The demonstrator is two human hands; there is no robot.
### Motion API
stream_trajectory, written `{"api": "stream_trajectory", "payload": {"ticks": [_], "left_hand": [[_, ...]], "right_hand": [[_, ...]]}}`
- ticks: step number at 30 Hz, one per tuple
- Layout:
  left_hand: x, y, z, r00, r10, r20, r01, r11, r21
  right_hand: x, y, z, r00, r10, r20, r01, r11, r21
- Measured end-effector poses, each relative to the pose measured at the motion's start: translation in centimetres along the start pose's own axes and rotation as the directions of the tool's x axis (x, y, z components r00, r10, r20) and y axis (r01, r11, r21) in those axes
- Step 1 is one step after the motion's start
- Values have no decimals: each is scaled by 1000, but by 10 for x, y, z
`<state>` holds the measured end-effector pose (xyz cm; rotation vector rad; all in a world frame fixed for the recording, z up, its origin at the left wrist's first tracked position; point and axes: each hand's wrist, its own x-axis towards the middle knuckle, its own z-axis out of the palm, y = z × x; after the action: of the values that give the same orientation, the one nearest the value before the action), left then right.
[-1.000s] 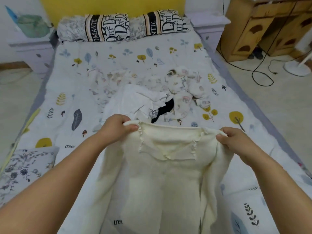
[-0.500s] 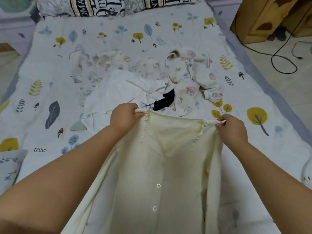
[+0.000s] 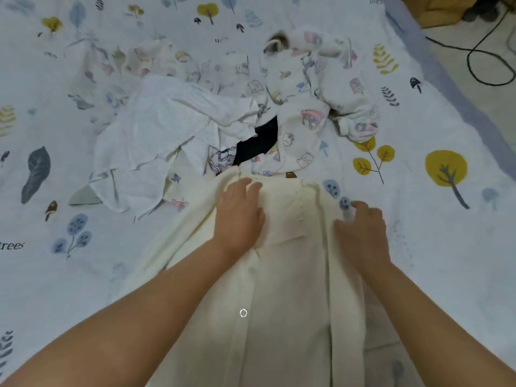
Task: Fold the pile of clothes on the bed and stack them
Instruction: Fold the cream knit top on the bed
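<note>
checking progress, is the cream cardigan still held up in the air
No, the cream cardigan lies flat on the bed.

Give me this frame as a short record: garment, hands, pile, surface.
garment: cream cardigan laid flat on the bed, buttons up
left hand: flat on the collar area, fingers straight
right hand: at the cardigan's right shoulder edge, fingers bent; grip unclear
pile: unfolded clothes beyond the cardigan
surface: leaf-print bedsheet
</note>
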<state>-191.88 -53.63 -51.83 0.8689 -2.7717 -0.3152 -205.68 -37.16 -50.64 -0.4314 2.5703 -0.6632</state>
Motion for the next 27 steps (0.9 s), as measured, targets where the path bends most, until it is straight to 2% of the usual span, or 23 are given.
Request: {"api": "stream_trajectory", "payload": {"ticks": [2,5,9,11,15,16,17,19,20,22,25,27], "left_hand": [[-26,26,18,989,124,76,-117,990,-83],[-50,55,39,959,201,199,-174,974,-146],[-50,78,50,950,191,248,-163,978,-129],[-41,86,48,950,167,262,-134,981,-141],[-19,103,42,950,149,275,-92,973,-211],[-13,108,42,934,156,323,-82,969,-232],[-8,112,44,920,161,357,-76,967,-242],[0,122,48,907,166,386,-80,970,-229],[4,127,50,905,173,388,-88,970,-227],[12,135,56,895,188,404,-100,968,-230],[20,144,64,858,178,482,-88,975,-205],[24,152,66,800,159,579,-32,974,-224]], "right_hand": [[-32,13,5,993,88,74,-80,992,-102],[-70,30,12,964,188,187,-134,955,-266],[-78,56,3,945,146,292,-78,969,-232],[-62,66,-18,962,101,255,-64,987,-151],[-23,81,-64,993,97,-68,-84,981,173],[-15,85,-68,989,117,-92,-101,981,167],[-9,89,-68,986,142,-81,-135,987,87],[-7,102,-67,975,221,6,-218,966,-137],[-11,108,-68,962,267,53,-254,950,-183],[-28,119,-69,931,333,151,-306,935,-177],[-63,137,-61,880,346,324,-278,930,-240],[-79,149,-50,879,331,344,-272,939,-209]]}}
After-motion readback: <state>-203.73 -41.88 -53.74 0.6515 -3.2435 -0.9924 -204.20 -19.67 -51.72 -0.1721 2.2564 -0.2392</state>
